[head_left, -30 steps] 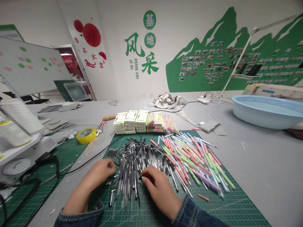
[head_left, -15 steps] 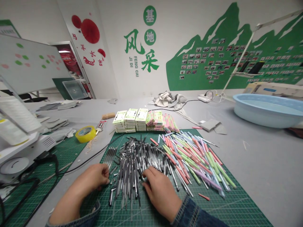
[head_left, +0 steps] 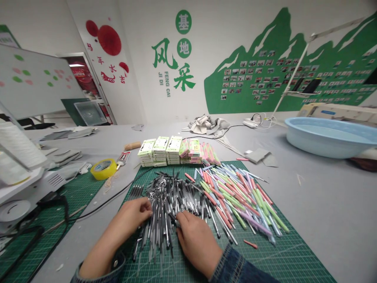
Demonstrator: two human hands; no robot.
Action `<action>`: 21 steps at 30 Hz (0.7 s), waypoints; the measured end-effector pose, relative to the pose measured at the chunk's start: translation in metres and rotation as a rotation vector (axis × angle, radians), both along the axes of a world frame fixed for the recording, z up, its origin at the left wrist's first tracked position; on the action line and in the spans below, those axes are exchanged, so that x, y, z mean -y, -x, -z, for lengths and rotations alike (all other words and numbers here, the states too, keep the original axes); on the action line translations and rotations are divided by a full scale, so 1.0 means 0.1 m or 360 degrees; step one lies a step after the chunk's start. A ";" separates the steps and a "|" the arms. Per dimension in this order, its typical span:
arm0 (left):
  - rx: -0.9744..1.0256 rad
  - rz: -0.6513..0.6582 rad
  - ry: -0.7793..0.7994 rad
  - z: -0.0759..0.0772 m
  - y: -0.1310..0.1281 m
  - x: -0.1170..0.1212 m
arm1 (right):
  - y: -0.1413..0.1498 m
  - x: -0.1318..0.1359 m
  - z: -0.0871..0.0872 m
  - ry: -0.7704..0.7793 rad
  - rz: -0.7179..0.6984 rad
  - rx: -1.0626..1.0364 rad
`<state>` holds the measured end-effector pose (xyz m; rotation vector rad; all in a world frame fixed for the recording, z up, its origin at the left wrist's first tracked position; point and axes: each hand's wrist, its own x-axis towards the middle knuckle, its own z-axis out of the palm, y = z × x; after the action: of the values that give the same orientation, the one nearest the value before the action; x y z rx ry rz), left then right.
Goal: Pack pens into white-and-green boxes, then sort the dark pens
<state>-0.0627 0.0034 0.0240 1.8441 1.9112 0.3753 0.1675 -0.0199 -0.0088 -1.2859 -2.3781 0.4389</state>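
My left hand (head_left: 136,213) is over the left edge of a pile of black and clear pens (head_left: 160,216), its fingers pinched together. What is between those fingertips, if anything, is hidden. At the pile's right side, my right hand (head_left: 198,241) has thumb and fingers closed around a black pen (head_left: 173,217), partly covered by the fingers. Small groups of pens (head_left: 136,191) lie side by side just beyond my left hand. To the right spreads a heap of pink, green, blue and purple pens (head_left: 235,192). All of this rests on a green cutting mat (head_left: 282,257).
Stacked small boxes (head_left: 160,149) stand behind the pens. A yellow tape roll (head_left: 103,169) and a black cable (head_left: 110,197) are at left, beside a white machine (head_left: 38,188). A blue basin (head_left: 330,137) sits at far right; crumpled cloth (head_left: 206,125) lies at the back.
My left hand has moved right and slightly up, from beside the pile to over its left edge. My right hand stays nearly in place. The view has shifted a little.
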 end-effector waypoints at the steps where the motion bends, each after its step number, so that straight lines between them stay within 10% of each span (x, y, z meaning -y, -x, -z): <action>1: 0.0000 0.0032 -0.0051 -0.01 -0.07 0.00 | 0.00 -0.01 0.00 0.0018 0.0011 -0.0041; 11: -0.0063 0.0168 0.0011 0.05 -0.46 0.08 | -0.02 0.06 -0.17 0.0168 0.0056 -0.0244; 21: -0.0219 -0.0148 0.0018 0.08 -0.64 0.10 | 0.01 0.10 -0.13 0.0391 -0.0055 -0.0139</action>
<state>0.0016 -0.0064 0.0163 1.8205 2.0918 0.2728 0.1669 -0.0299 0.0046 -1.2996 -2.3312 0.8021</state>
